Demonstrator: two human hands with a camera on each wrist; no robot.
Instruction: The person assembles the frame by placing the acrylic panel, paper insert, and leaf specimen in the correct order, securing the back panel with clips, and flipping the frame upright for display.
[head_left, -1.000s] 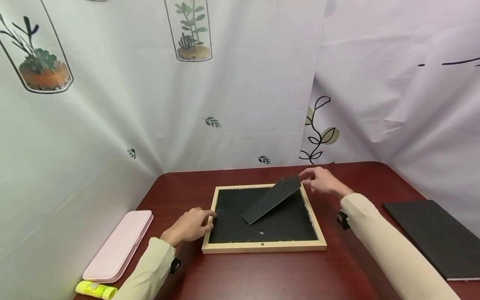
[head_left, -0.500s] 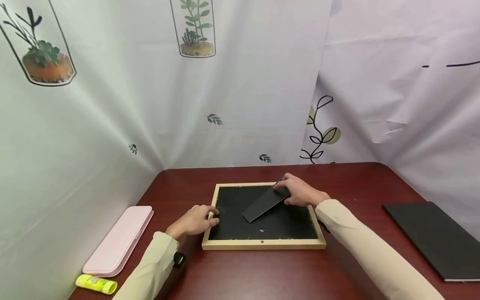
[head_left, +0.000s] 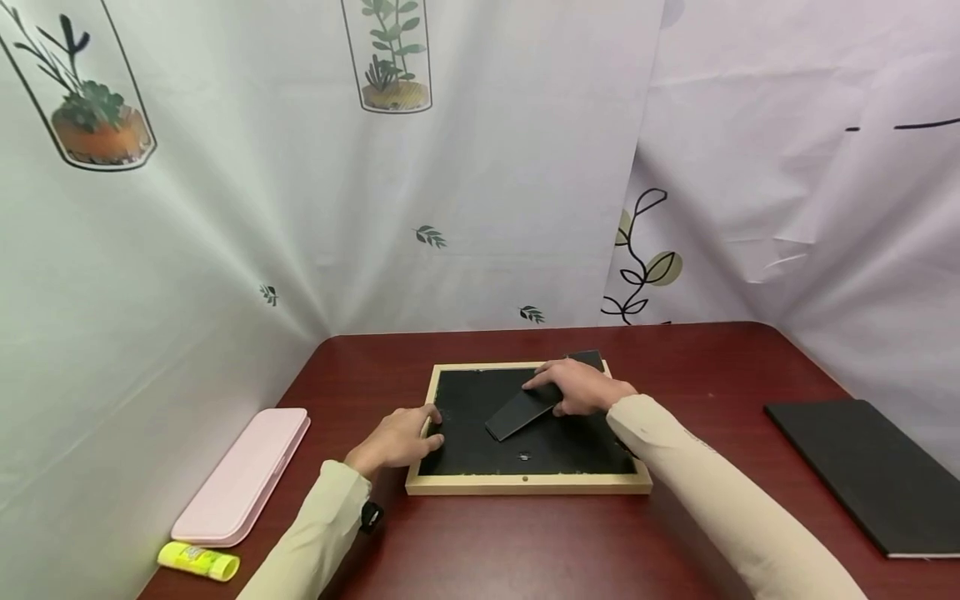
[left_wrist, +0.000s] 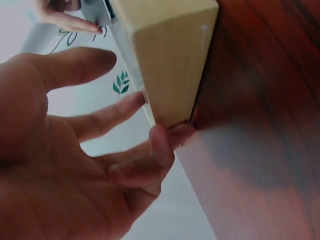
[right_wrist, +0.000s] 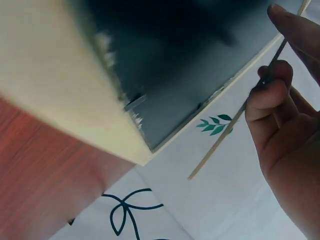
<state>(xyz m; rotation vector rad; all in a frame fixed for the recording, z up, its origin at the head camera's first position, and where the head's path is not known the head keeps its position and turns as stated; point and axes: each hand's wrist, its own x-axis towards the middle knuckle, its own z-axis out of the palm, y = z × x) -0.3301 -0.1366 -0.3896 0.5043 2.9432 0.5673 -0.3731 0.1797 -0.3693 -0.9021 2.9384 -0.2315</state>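
A picture frame point(head_left: 465, 485) with a pale wooden rim lies face down on the table, its black backing point(head_left: 480, 392) upward. Attached to the backing is a black easel stand point(head_left: 517, 415), slanting toward the far right corner, its far end raised. My right hand point(head_left: 579, 387) grips the stand by its long edges; in the right wrist view the thin edge of the stand point(right_wrist: 215, 149) runs between thumb and fingers. My left hand point(head_left: 397, 437) rests at the frame's left side. Close up, its fingertips touch the wooden rim point(left_wrist: 170, 65) while the thumb stays apart from it.
On the left lie a pink case point(head_left: 242, 477) and a yellow glue stick point(head_left: 198, 562). A black flat book or folder point(head_left: 862, 471) lies on the right. Printed white cloth point(head_left: 517, 167) hangs behind the dark red table point(head_left: 510, 542).
My right hand has moved left from the stand's far end toward its middle and now grips it there. The left hand has barely moved at the frame's left side.
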